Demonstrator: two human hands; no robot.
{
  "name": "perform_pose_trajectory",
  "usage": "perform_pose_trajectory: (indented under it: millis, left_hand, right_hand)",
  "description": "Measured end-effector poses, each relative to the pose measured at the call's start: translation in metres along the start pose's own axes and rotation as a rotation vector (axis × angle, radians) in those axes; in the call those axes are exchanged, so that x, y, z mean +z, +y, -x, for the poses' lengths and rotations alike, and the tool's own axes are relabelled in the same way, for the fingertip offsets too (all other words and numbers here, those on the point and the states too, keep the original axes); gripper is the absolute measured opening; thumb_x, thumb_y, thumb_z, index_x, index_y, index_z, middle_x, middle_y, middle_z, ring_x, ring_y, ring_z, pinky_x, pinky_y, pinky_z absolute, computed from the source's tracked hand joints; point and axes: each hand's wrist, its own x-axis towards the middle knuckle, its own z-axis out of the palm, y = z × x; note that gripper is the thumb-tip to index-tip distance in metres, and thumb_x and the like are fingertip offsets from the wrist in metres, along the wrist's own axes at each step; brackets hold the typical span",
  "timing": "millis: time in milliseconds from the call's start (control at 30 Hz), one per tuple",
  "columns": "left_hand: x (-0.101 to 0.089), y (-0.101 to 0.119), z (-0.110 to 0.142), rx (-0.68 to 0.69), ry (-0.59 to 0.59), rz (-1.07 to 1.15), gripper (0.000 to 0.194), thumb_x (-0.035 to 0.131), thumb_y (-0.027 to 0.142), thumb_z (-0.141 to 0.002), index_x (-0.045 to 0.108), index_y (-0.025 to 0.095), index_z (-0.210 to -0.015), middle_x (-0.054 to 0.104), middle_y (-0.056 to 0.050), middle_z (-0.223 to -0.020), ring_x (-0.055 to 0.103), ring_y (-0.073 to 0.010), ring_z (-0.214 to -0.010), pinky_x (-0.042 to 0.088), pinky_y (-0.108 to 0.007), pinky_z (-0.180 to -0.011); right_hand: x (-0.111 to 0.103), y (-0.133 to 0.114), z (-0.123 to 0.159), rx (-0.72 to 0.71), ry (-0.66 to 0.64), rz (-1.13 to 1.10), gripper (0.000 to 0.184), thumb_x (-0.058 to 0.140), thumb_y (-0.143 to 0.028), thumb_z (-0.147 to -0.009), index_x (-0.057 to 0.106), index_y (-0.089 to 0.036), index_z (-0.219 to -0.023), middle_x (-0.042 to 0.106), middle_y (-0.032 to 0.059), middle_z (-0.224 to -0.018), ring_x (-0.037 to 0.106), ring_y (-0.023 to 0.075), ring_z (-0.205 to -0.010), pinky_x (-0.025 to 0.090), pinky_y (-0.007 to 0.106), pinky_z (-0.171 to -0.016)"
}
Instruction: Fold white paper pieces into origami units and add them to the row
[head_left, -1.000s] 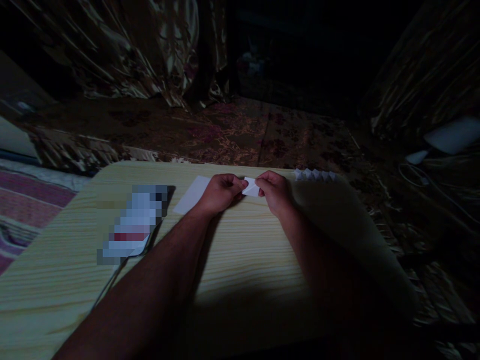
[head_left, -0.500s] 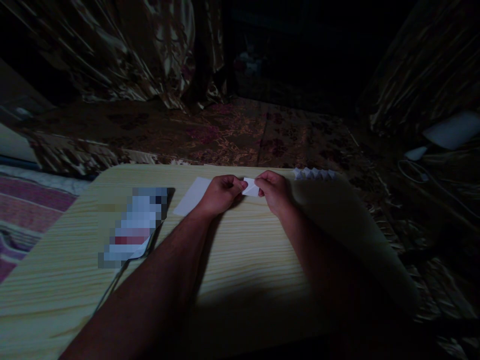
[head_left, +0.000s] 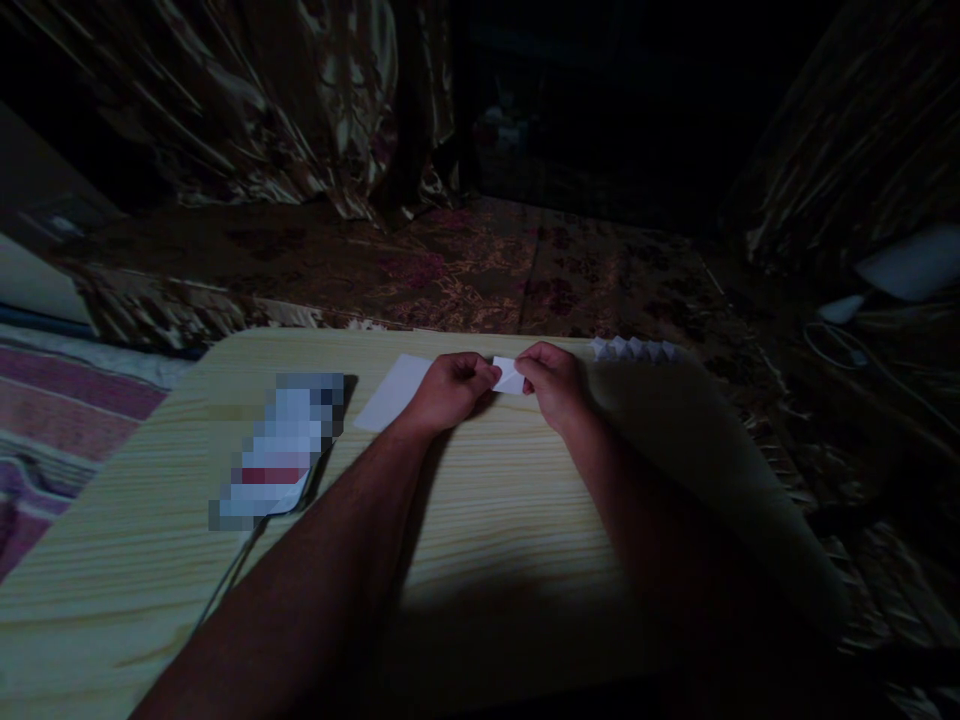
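Observation:
Between my two hands, near the far side of the table, is a small folded piece of white paper (head_left: 508, 375) with a slanting crease or edge across it. My left hand (head_left: 456, 388) pinches its left end between thumb and fingers. At the other end my right hand (head_left: 553, 380) grips the paper's right side, fingers curled. A flat white sheet of paper (head_left: 391, 392) lies on the table just left of my left hand, partly covered by it. Right of my right hand stands a row of several small folded paper pieces (head_left: 634, 350) along the far edge.
A phone with a blurred screen (head_left: 281, 450) lies on the left of the pale wooden table (head_left: 510, 530), its cable (head_left: 225, 580) running toward me. Beyond the far edge is a ledge covered in patterned cloth (head_left: 480, 260). A white lamp (head_left: 911, 265) stands dimly at the right.
The whole view has shifted slightly, so everything sits a little further right. Both hands keep their hold on the folded paper, with hardly any movement of the fingers.

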Motion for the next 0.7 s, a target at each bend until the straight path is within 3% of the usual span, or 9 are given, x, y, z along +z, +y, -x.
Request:
perform_pose_trajectory:
  millis: [700]
  left_hand:
    - [0.0003, -0.0016, -0.0011, 0.029, 0.036, -0.037, 0.038, 0.059, 0.052, -0.078, 0.056, 0.016, -0.066, 0.050, 0.002, -0.054, 0.038, -0.0089, -0.048, 0.026, -0.022, -0.047]
  right_hand:
    - [0.0012, -0.0023, 0.0009, 0.014, 0.015, -0.014, 0.009, 0.060, -0.025, -0.066, 0.056, -0.018, -0.064, 0.049, -0.0063, -0.045, 0.044, 0.0078, -0.042, 0.031, 0.021, -0.043]
